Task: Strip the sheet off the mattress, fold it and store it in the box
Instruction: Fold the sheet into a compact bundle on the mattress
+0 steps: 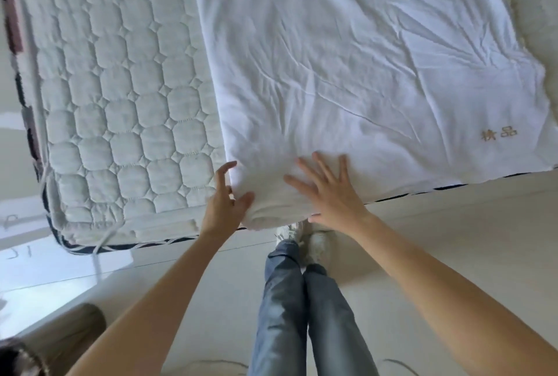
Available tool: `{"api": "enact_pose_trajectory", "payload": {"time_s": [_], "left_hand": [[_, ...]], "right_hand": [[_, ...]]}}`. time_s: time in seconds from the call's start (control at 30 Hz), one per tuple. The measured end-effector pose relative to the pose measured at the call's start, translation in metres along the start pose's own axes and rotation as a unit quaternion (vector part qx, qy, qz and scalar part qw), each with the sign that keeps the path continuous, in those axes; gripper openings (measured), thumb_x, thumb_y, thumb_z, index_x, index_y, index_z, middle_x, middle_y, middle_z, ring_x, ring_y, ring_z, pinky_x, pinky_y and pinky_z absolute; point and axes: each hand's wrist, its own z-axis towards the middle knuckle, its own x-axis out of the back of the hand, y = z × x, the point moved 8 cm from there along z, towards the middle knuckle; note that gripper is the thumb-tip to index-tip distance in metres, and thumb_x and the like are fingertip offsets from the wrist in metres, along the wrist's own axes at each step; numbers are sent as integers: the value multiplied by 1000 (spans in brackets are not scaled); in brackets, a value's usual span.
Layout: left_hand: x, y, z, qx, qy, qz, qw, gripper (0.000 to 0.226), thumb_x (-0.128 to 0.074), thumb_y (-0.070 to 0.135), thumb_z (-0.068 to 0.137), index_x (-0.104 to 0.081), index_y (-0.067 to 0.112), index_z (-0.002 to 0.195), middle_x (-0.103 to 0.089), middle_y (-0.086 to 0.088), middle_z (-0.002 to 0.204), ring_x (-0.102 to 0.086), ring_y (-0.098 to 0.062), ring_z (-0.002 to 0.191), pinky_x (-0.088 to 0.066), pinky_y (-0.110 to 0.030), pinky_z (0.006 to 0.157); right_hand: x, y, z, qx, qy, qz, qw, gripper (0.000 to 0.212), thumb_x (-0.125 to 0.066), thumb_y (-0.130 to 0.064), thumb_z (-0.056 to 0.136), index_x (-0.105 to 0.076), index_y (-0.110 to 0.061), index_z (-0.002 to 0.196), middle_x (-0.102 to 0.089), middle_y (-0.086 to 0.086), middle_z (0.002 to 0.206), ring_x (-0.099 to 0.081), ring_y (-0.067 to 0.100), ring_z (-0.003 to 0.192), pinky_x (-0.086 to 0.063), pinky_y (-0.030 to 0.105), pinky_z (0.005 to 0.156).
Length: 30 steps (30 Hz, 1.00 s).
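A white, wrinkled sheet lies folded over the right part of the quilted mattress, with gold embroidered characters near its lower right corner. My right hand rests flat on the sheet's near edge, fingers spread. My left hand is at the sheet's near left corner, where the cloth bulges over the mattress edge; thumb and fingers bracket that fold. No box is in view.
The mattress's bare quilted left half has a dark piped border and a loose white strap at its corner. My legs in grey trousers stand on a pale floor. A brownish object sits at the lower left.
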Motion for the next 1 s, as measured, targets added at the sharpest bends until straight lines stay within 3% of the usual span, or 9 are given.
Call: {"api": "enact_pose_trajectory", "payload": {"time_s": [0.1,0.17,0.27,0.33,0.4,0.5,0.63,0.8,1.0], "left_hand": [[3,-6,0,-11,7,6,1000,57,-65,16,83,-38,41,127,-61,-6,94,-62,-24,77,-49,-29,58],[0,-2,1,-45,45,127,990,58,-68,16,80,-42,33,130,-53,-13,110,-56,-26,85,-49,-36,69],[-11,32,-11,-214,150,303,916,54,-75,27,73,-51,22,122,-44,-13,129,-47,-32,109,-48,-44,87],[-41,44,-22,-309,77,339,885,64,-73,49,69,-51,22,122,-48,-6,128,-44,-28,117,-41,-42,93],[-69,38,-22,-313,-13,414,855,85,-72,61,62,-41,26,133,-47,-3,131,-43,-27,120,-38,-42,97],[-78,36,-15,-306,-7,469,829,95,-85,38,57,-39,23,138,-55,-5,123,-55,-27,108,-49,-41,79],[-61,52,-17,-382,31,420,823,77,-84,9,50,-54,17,119,-70,-2,97,-64,-25,53,-45,-27,39],[-40,73,-21,-439,5,359,824,38,-52,9,74,-57,17,111,-71,-4,95,-60,-33,46,-47,-32,41],[-16,109,-22,-392,79,380,834,33,-52,4,75,-65,17,102,-68,-1,77,-58,-32,48,-36,-25,44]], "right_hand": [[1,12,-13,-38,30,-7,999,109,-82,-25,61,-14,-31,146,-21,17,153,-18,47,137,-19,74,99],[-5,19,-20,-44,39,-22,998,100,-72,-8,66,-17,-28,147,-25,20,151,-21,47,137,-23,70,101],[-4,26,-23,-25,79,7,997,85,-69,-1,63,-38,-22,140,-43,19,141,-37,44,130,-33,64,100],[5,30,-21,-3,99,37,994,82,-80,-4,52,-54,-18,129,-55,15,129,-50,39,119,-42,56,96],[19,33,-23,16,132,64,989,72,-81,-5,48,-63,-14,117,-63,9,115,-59,32,106,-49,44,87],[31,34,-27,34,177,77,981,49,-71,-1,60,-67,-13,107,-69,3,103,-65,24,95,-53,32,72],[32,41,-32,31,202,59,977,37,-40,-6,79,-66,-13,104,-70,1,96,-67,21,84,-53,30,59],[30,79,-57,-63,240,3,969,41,-38,-5,83,-60,-13,116,-64,6,107,-59,28,98,-43,36,82],[62,137,-92,-157,286,25,945,29,-39,-8,87,-66,-10,97,-69,6,87,-64,28,81,-42,35,74]]}}
